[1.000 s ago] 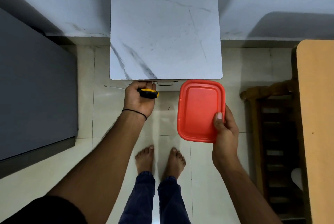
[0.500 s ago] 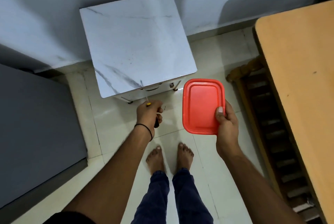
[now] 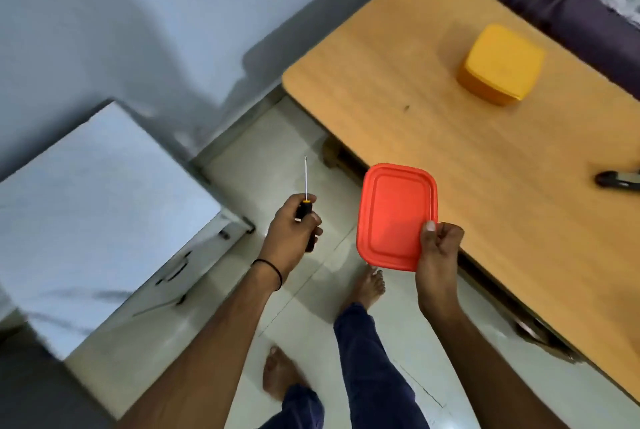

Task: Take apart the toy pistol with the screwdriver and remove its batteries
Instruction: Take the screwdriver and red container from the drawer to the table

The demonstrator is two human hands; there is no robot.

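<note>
Half a second earlier the white cabinet had sat straight ahead of both hands; by this moment the view had swung to the right, leaving the cabinet (image 3: 104, 206) off beyond the left hand and the wooden bench (image 3: 467, 151) spread out ahead of the right. The left hand (image 3: 291, 231) was clenched around the handle of the screwdriver (image 3: 306, 200), its thin shaft now pointing up and away, probably carried that way so the tip stayed clear of the body while walking. The right hand (image 3: 438, 248) pinched the near corner of the red lid (image 3: 396, 217) between thumb and fingers, holding it flat just over the bench's near edge, perhaps as a tray for screws. A yellow box (image 3: 500, 64) stood far ahead of the right hand. The dark object (image 3: 618, 179) at the right edge, well beyond that hand, may have been the toy pistol, though too little showed to be sure.
</note>
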